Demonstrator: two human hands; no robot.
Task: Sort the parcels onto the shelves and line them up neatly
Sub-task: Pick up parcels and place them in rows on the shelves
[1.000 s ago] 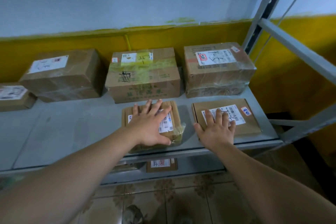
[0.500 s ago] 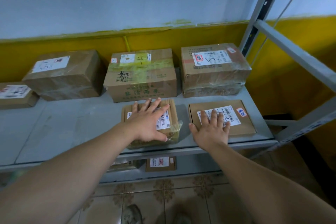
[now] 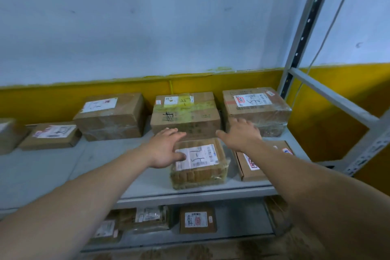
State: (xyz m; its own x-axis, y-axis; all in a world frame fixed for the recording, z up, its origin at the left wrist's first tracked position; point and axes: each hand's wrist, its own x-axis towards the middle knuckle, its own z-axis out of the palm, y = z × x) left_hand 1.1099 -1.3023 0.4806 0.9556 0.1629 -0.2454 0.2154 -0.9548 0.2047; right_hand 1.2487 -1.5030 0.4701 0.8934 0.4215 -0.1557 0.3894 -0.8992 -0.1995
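Note:
Cardboard parcels stand on a grey metal shelf (image 3: 63, 167). In the front row lie a small taped parcel (image 3: 200, 164) and a flat parcel (image 3: 251, 167), the latter partly hidden by my right forearm. My left hand (image 3: 164, 150) has straight fingers, its thumb touching the small parcel's left top edge. Fingers spread, my right hand (image 3: 240, 135) hovers above the gap between the two front parcels and holds nothing. Behind them stand a yellow-taped box (image 3: 185, 116) and a film-wrapped box (image 3: 257, 110).
Another large box (image 3: 111, 116) and a flat parcel (image 3: 52, 135) sit further left along the back row. A lower shelf holds more parcels (image 3: 197, 221). The rack's upright post (image 3: 304, 27) and a diagonal brace (image 3: 337, 97) stand at the right, against a yellow and white wall.
Both hands have lifted off the tops of the two front parcels and moved back toward the rear row. The camera has tilted upward, showing more wall.

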